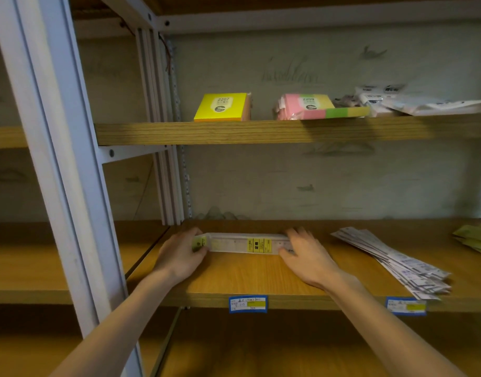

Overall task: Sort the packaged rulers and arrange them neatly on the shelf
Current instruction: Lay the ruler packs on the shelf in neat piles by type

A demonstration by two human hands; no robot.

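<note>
A stack of packaged rulers [244, 243], clear with yellow labels, lies lengthwise on the wooden middle shelf [247, 278] towards its back left. My left hand [179, 254] holds the stack's left end, thumb curled over the yellow tag. My right hand [304, 254] holds the right end, with fingers over the top and thumb along the front edge. A fanned pile of white packaged rulers [391, 259] lies at an angle on the same shelf to the right, reaching the front edge.
Yellow-green packets [476, 238] lie at the far right of the shelf. The upper shelf carries a yellow sticky-note pack [223, 107], a pink and green pack [307, 106] and white packets [413, 102]. A white metal upright [59, 148] stands at left. Blue price tags [248, 304] mark the shelf's front edge.
</note>
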